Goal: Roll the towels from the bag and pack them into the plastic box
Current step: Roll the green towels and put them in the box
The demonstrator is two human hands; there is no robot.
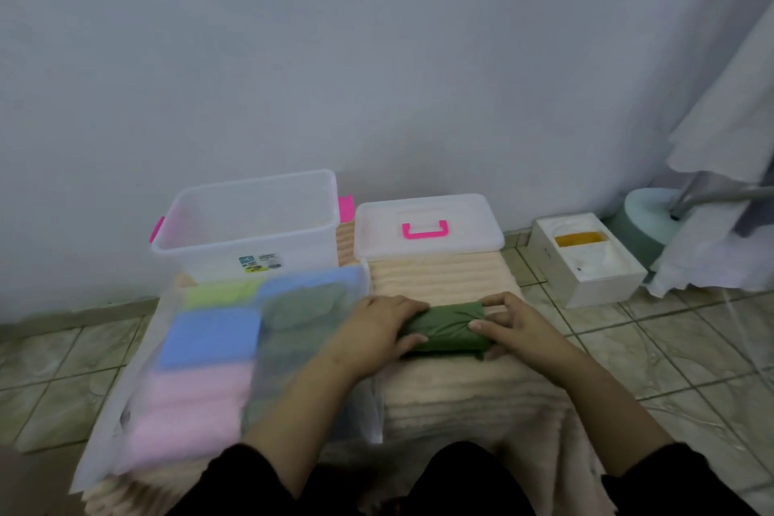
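While the bag at the mat's left edge holds folded towels, your left hand and right hand clasp one rolled green towel; beyond, the plastic box looks empty.

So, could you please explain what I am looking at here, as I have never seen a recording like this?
There is one picture, from a camera worn on a person's head, looking down at their own bare hands; no machine is involved. The left hand and right hand grip the two ends of a rolled green towel on a beige mat. To the left lies a clear bag with blue, green and pink towels inside. Behind stands the plastic box, which looks empty, with its lid lying beside it.
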